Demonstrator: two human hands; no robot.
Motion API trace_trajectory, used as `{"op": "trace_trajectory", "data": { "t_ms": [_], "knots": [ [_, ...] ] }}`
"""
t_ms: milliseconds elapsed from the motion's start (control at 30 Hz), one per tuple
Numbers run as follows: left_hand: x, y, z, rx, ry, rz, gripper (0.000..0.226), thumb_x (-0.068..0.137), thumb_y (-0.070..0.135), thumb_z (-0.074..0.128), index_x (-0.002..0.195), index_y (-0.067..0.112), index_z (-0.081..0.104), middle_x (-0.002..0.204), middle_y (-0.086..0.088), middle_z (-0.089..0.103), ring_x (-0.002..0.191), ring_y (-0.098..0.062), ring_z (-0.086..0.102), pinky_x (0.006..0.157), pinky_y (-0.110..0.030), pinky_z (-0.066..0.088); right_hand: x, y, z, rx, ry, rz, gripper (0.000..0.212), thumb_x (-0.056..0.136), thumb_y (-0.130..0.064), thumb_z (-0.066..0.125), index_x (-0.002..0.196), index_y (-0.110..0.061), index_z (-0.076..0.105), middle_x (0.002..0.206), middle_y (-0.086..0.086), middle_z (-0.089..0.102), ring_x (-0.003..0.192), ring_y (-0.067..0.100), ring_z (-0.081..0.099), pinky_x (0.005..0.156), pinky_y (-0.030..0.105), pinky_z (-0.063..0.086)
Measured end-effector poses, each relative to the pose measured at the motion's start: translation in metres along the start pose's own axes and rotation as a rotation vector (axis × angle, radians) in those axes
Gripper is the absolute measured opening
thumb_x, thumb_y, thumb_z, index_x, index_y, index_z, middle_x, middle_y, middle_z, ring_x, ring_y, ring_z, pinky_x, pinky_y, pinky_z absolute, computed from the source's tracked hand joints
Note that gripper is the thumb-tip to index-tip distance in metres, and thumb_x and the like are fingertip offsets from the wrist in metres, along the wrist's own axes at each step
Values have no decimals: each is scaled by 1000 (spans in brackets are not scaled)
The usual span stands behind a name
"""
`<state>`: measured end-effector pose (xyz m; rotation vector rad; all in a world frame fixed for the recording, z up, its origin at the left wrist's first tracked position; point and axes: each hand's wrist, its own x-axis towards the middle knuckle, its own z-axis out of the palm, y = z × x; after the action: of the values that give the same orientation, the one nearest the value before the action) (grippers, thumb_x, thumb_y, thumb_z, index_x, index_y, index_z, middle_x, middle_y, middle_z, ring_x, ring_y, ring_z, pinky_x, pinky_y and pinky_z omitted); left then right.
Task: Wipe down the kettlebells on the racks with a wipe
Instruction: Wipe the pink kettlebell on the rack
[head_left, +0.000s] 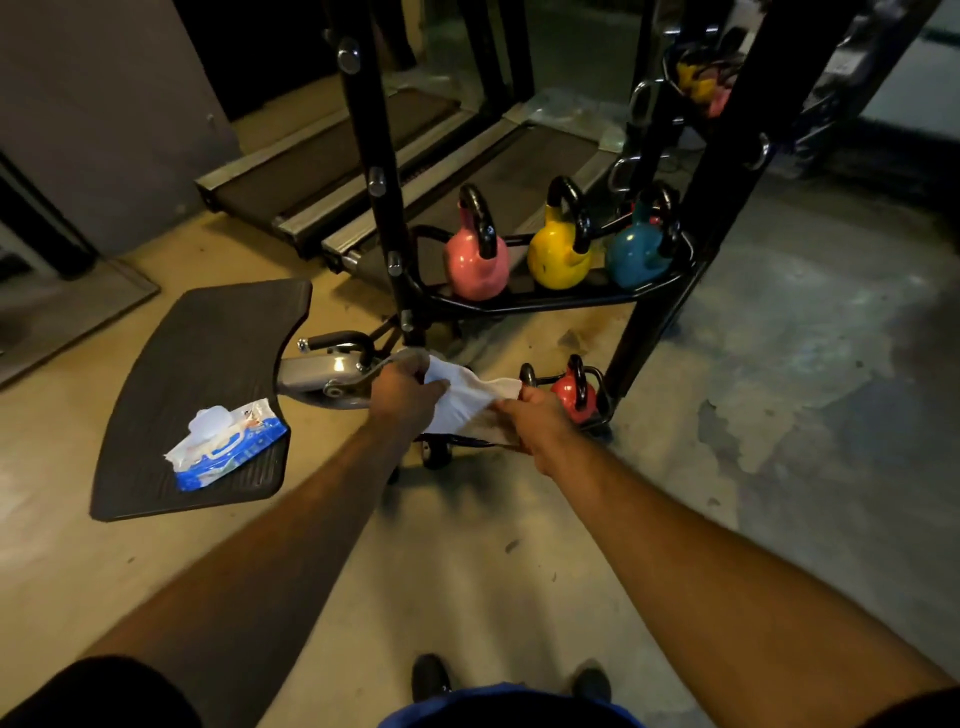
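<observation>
Both hands — left hand (402, 387), right hand (537, 418) — pinch a white wipe (470, 397) at centre frame, before the red kettlebell (574, 392); wipe pack (226, 447) lower left, its print unreadable.

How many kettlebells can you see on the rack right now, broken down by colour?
Pink: 1, middle shelf
Yellow: 2, middle shelf and upper shelf
Blue: 1, middle shelf
Red: 1, bottom shelf beside the right hand
Total: 5 clearly seen. Something pinkish sits beside the upper yellow one, too dark to tell.
</observation>
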<state>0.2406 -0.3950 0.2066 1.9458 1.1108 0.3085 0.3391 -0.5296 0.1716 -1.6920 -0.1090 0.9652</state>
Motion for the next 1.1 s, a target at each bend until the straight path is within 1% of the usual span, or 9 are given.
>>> {"op": "trace_trajectory", "data": {
  "t_ms": [100,267,400,500,600,700,833,1000,1100],
  "knots": [
    [-14,24,28,102,123,167,37,93,17,65,129,9,61,123,-10,66,116,-26,60,96,-31,45,-1,-6,-27,22,0,-43,17,97,-7,63,100,-23,71,90,1,72,80,15,67,65,25,57],
    [-30,57,87,143,148,348,17,93,23,62,105,14,69,93,-2,69,86,-18,63,75,-29,48,8,-10,-67,87,24,12,24,98,-30,64,115,-14,69,115,14,71,100,25,68,91,42,59],
    [-39,70,113,-95,-61,217,21,99,35,55,104,23,71,97,1,72,92,-16,68,83,-36,56,11,-14,-95,226,-16,137,36,98,-57,53,98,-24,68,112,10,72,105,30,68,100,50,54],
    [-39,81,119,-298,-101,81,22,99,33,50,100,30,72,99,-2,74,95,-24,71,87,-49,58,16,-18,-110,283,-35,138,49,89,-65,59,104,-21,71,110,8,74,103,31,70,98,51,55],
    [-31,91,120,-311,-56,85,25,96,13,51,106,27,69,104,-5,72,96,-33,70,81,-47,60,18,-26,-123,255,-82,41,18,97,-30,65,108,-16,67,112,11,71,91,23,68,80,37,59],
    [-17,92,116,4,-109,264,39,89,4,59,125,18,65,114,-1,65,98,-19,63,81,-28,55,33,-31,-127,158,-68,-43,41,95,-5,62,135,-13,58,127,14,66,98,21,64,79,33,58],
    [8,97,116,316,-205,489,37,85,13,66,121,17,69,119,-2,67,108,-18,60,91,-39,52,52,-51,-125,54,-66,-92,58,98,-11,56,153,-22,40,138,7,54,122,23,55,103,43,51],
    [50,102,117,261,-90,445,18,87,12,66,101,14,77,94,-3,73,88,-19,65,72,-30,49,80,-68,-129,-140,-79,-243,44,94,-10,65,136,-17,58,124,7,63,103,16,62,72,21,53],
    [76,104,113,148,-120,392,14,86,19,72,99,18,75,88,4,69,82,-11,61,64,-21,43,105,-77,-124,-424,-23,-367,25,88,-19,75,113,-17,72,105,2,72,98,18,68,83,41,61]
  ]
}}
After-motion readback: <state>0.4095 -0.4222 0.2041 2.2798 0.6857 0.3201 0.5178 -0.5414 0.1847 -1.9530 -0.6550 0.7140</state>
